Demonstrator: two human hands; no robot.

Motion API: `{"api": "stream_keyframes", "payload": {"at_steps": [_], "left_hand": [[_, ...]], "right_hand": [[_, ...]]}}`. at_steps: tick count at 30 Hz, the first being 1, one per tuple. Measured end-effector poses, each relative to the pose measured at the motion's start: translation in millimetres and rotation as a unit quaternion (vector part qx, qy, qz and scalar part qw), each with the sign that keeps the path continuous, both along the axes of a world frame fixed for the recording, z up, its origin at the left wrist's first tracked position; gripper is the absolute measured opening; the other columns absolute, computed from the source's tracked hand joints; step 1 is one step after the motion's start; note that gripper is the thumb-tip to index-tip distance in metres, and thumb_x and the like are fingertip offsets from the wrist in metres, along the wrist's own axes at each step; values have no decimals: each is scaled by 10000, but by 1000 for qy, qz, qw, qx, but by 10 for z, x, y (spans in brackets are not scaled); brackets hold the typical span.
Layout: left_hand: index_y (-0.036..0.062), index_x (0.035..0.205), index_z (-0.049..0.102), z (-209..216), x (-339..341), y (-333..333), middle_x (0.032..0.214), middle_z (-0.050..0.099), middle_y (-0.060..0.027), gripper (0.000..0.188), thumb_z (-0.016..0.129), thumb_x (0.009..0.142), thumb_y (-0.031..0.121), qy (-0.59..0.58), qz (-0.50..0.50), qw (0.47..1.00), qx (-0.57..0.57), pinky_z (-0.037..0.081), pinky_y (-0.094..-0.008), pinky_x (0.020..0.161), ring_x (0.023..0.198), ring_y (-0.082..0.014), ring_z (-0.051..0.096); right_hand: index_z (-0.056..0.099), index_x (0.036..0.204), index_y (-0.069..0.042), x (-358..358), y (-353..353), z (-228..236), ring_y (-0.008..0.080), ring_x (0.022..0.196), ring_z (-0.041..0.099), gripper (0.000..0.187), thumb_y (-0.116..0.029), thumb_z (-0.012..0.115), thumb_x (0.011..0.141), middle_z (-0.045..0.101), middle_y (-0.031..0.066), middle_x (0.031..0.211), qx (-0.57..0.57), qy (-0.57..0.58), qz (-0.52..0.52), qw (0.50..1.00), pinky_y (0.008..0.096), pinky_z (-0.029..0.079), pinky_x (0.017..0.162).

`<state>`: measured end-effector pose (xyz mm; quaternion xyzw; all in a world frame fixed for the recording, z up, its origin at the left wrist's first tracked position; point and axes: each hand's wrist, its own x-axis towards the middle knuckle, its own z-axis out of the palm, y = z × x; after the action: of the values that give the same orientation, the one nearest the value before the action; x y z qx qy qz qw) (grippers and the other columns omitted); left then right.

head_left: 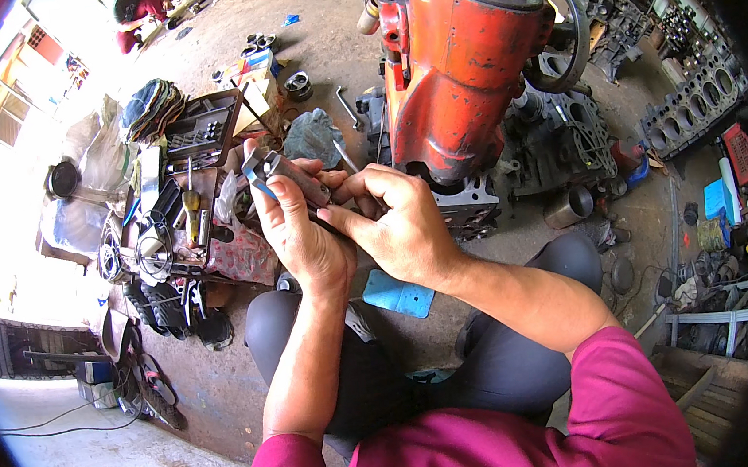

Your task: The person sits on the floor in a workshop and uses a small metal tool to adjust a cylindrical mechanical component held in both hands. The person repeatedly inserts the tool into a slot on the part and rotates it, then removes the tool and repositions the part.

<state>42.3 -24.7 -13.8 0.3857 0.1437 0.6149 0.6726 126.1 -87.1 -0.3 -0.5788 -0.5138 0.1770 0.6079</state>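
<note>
Nearest, maroon sleeves; hands grip a grey part between red machine and tools.

No lettering, number or sign can be read. The bag just left of the left hand bears a red-and-white print, too blurred to tell as words or pattern. The blue-and-yellow box beyond the hands is too small to make out any print.

Stained floor: engine block toward its right edge, sandal toward its left, blue sheet around mid-floor.
</note>
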Motion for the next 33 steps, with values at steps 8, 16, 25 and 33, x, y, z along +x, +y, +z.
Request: {"api": "stream_keyframes", "payload": {"at_steps": [8,16,25,33], "left_hand": [[120,1520,290,12,-8,11,942,579,-59,602,502,1019,377,11,-1,1000,17,534,-320,717,786,-156,594],[114,1509,316,65,-240,243,915,600,-76,627,548,995,387,-16,-87,995,39,511,-246,536,703,-137,601],[4,1535,216,133,-526,250,916,638,-89,899,668,909,466,161,-139,958,193,487,-221,554,741,-130,608],[-14,1504,310,130,-696,2,802,624,-103,880,723,870,436,250,-97,913,308,481,-281,638,689,-158,582]], "right_hand": [[680,879,6,30,-16,-20,238,682,620,199,-111,793,764,648,133,788,2,-3,19,1000,360,485,630],[629,1125,56,67,-321,131,82,670,625,225,-44,663,926,691,69,821,-71,201,138,967,231,492,599],[661,1078,17,20,-411,66,52,603,568,166,-107,604,984,651,9,737,-57,144,195,968,218,436,550],[649,1106,17,40,-511,-26,212,539,583,255,-22,700,860,585,107,663,151,-184,147,960,344,459,484]]}}
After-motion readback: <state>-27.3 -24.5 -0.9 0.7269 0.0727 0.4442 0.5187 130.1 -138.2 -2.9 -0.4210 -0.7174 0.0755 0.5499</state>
